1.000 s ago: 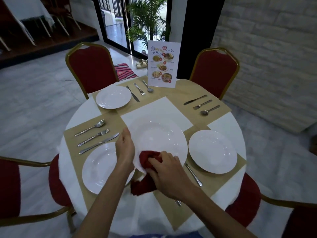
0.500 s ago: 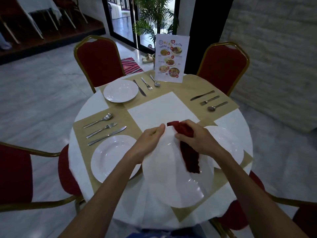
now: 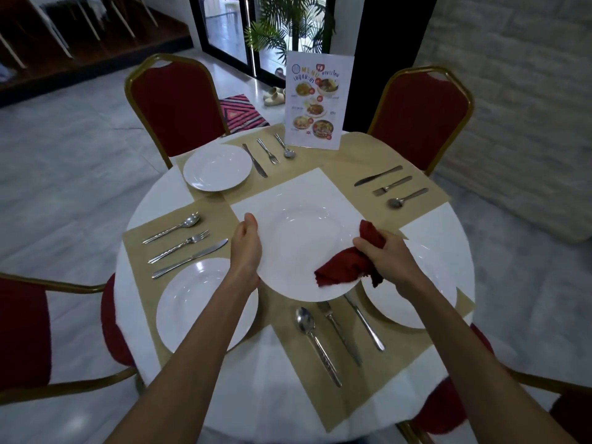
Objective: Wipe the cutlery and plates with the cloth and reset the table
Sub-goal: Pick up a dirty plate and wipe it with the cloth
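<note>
**A:** Where is your plate [image 3: 301, 245] just now?

**B:** Over the middle of the table [image 3: 435, 232], between your hands. Your left hand [image 3: 246, 248] grips its left rim, thumb on top. Your right hand [image 3: 387, 256] is curled round the bunched red cloth [image 3: 342, 270], pinching it against the right rim.

**A:** And where should it go?

**B:** I'd judge the far-right setting, where a knife [image 3: 378, 175], fork [image 3: 391, 185] and spoon [image 3: 407, 198] lie with no plate. That is far and right of your right hand, the nearer one. The three pieces slant, handles to the far right, with bare mat on their near-left side. Mind the menu card [image 3: 317, 100] beyond it and the near-right plate [image 3: 416, 302] under your wrist.
</note>
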The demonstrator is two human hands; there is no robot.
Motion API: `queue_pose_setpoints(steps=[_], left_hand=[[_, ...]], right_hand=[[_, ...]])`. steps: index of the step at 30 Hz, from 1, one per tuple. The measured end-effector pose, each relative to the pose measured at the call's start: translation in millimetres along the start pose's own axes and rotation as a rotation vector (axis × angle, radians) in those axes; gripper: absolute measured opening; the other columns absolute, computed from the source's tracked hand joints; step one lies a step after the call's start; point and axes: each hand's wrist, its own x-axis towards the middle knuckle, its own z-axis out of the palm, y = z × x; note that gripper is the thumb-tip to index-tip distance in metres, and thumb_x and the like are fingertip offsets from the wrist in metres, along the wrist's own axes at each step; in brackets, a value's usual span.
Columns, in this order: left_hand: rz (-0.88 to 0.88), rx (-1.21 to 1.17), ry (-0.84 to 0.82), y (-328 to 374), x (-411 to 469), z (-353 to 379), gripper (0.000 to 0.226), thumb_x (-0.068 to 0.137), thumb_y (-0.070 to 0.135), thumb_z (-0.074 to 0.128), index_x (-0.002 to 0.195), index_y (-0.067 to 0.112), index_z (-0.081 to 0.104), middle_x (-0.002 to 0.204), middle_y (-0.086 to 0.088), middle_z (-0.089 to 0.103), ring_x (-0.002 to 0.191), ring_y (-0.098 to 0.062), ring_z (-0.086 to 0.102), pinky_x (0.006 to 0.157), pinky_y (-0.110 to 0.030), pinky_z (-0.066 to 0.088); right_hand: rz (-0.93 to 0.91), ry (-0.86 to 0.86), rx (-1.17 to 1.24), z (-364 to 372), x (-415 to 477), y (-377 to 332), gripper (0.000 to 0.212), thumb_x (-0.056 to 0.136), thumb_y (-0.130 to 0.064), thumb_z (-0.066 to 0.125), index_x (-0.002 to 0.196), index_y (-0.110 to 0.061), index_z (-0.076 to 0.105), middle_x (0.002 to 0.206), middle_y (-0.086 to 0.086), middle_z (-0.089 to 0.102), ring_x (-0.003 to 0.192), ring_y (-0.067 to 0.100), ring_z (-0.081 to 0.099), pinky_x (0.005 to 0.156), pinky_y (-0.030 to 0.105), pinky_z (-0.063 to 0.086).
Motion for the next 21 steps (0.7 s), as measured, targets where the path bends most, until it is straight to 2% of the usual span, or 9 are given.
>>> queue_pose_setpoints(steps=[3,5,8,11,13,14,16,17,21], left_hand=[[-0.022,-0.019,-0.009,4.6,17.7,12.3,0.039,0.104,0.052,0.037,0.125,0.027,0.058,0.113,0.002,0.068,0.101,-0.02,0.067,0.083,-0.038,0.056],[-0.057,-0.03,-0.019,2.8,25.7,16.1,0.037,0.104,0.05,0.037,0.124,0.028,0.059,0.114,0.001,0.069,0.102,-0.022,0.067,0.086,-0.041,0.056],[-0.09,0.023,0.014,-9.8,34.9,27.2,0.031,0.101,0.044,0.033,0.101,0.029,0.06,0.108,-0.002,0.067,0.1,-0.023,0.065,0.088,-0.046,0.056],[-0.008,0.13,0.17,-25.1,38.6,36.0,0.029,0.102,0.035,0.029,0.09,0.017,0.049,0.09,-0.007,0.051,0.083,-0.021,0.051,0.073,-0.035,0.046],[0.041,0.164,0.264,-29.3,41.1,34.9,0.031,0.105,0.032,0.028,0.092,0.013,0.048,0.085,-0.003,0.046,0.076,-0.016,0.045,0.069,-0.032,0.038],[0.051,0.18,0.281,-32.3,44.8,31.6,0.033,0.106,0.033,0.027,0.095,0.012,0.05,0.086,-0.003,0.048,0.077,-0.016,0.045,0.071,-0.033,0.038],[0.047,0.241,0.264,-40.4,53.9,23.7,0.034,0.106,0.033,0.026,0.097,0.012,0.05,0.089,-0.005,0.049,0.08,-0.018,0.046,0.075,-0.035,0.039],[0.025,0.268,0.234,-44.7,59.3,18.9,0.033,0.106,0.033,0.027,0.095,0.012,0.05,0.09,-0.007,0.05,0.082,-0.02,0.047,0.076,-0.036,0.039],[-0.15,0.388,0.098,-66.1,82.2,2.2,0.031,0.1,0.029,0.036,0.103,0.014,0.063,0.101,-0.011,0.065,0.094,-0.031,0.063,0.079,-0.043,0.055]], right_hand=[[0.011,0.044,0.005,-1.1,24.2,-5.0,0.018,0.092,-0.035,0.072,0.102,-0.021,0.066,0.096,0.0,0.071,0.092,0.02,0.068,0.086,0.04,0.056],[0.038,0.112,0.053,3.0,34.6,-3.6,0.02,0.092,-0.035,0.071,0.106,-0.021,0.065,0.097,-0.001,0.069,0.096,0.023,0.068,0.089,0.041,0.056],[0.112,0.244,0.162,11.6,49.9,-2.7,0.018,0.096,-0.037,0.065,0.106,-0.023,0.06,0.099,-0.001,0.067,0.102,0.026,0.066,0.093,0.043,0.055],[0.161,0.357,0.234,31.7,48.5,-0.3,0.023,0.101,-0.041,0.057,0.115,-0.022,0.054,0.107,0.001,0.063,0.105,0.025,0.063,0.099,0.045,0.053],[0.162,0.298,0.178,43.5,41.6,7.7,0.033,0.102,-0.042,0.055,0.123,-0.016,0.055,0.11,0.003,0.063,0.105,0.025,0.062,0.095,0.042,0.053],[0.164,0.235,0.122,46.3,38.9,13.5,0.037,0.102,-0.041,0.055,0.126,-0.014,0.055,0.111,0.005,0.064,0.103,0.025,0.063,0.087,0.038,0.054],[0.18,0.098,-0.009,45.6,36.7,25.9,0.039,0.101,-0.039,0.056,0.128,-0.011,0.056,0.112,0.009,0.067,0.096,0.024,0.064,0.069,0.029,0.049],[0.185,0.046,-0.076,44.1,37.8,33.2,0.04,0.1,-0.038,0.058,0.129,-0.01,0.057,0.112,0.01,0.067,0.096,0.024,0.065,0.067,0.028,0.048],[0.228,-0.026,-0.295,41.6,41.6,53.9,0.041,0.098,-0.038,0.06,0.128,-0.011,0.058,0.113,0.009,0.068,0.102,0.026,0.065,0.084,0.037,0.052]])
